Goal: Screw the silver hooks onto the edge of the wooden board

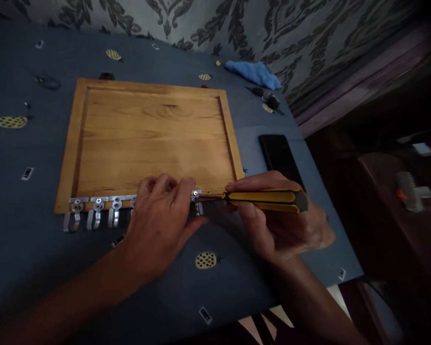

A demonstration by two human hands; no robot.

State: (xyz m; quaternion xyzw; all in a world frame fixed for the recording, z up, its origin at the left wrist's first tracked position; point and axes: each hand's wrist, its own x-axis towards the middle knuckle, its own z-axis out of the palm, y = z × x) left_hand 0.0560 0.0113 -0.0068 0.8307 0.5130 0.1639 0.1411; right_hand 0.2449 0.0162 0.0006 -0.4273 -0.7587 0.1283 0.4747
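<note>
A wooden board (154, 139) with a raised frame lies flat on the table. Along its front edge runs a silver metal hook rail (107, 198), with several hooks hanging over the table side. My left hand (161, 220) is closed over the rail and the board's front edge, its fingers bent and covering the middle hooks. In my right hand (273, 220) is a yellow and black screwdriver (266, 200), its shaft pointing left at the rail's right end. The tip is close to the rightmost hook (197, 201); whether it touches the screw there I cannot tell.
A black phone (280, 155) lies right of the board. Behind it are a dark tool-like object (269, 98) and a blue cloth (255, 73) by the patterned wall. The blue table cover (32, 268) has pineapple prints. The table's right edge borders dark furniture (391, 191).
</note>
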